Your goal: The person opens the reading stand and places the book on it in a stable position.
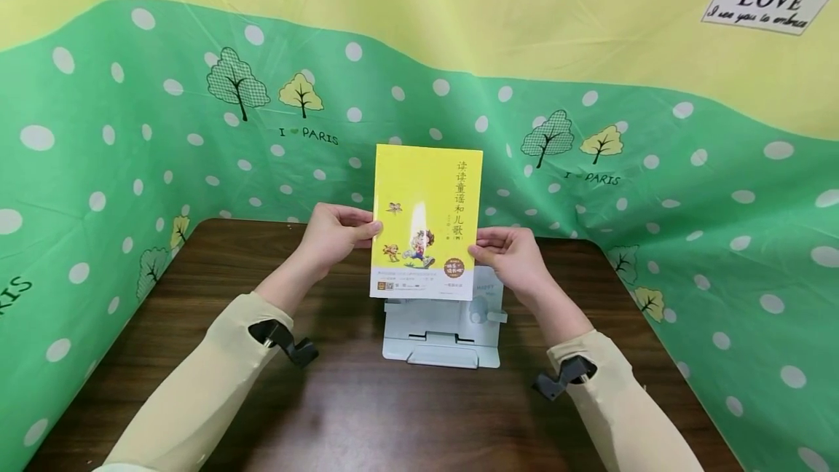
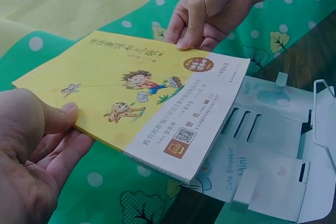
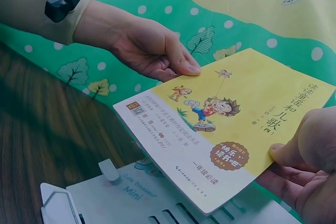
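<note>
A yellow children's book (image 1: 419,181) with a white lower band is held upright, its cover showing a running cartoon boy and a dog. My left hand (image 1: 337,234) pinches its left edge, thumb on the front cover and fingers behind. On the opposite edge my right hand (image 1: 513,257) pinches it the same way, as the right wrist view also shows at the thumb (image 3: 294,145). Behind and below the book stands a pale blue book stand (image 1: 439,337), its upper part mostly hidden by the book. The book's lower edge appears above the stand's ledge; contact cannot be told.
The dark wooden table (image 1: 341,414) carries the stand near its back. A green and yellow printed cloth (image 1: 419,108) hangs behind and along both sides. The stand's side clips (image 2: 244,190) and wire front lip (image 2: 325,114) stick out from it.
</note>
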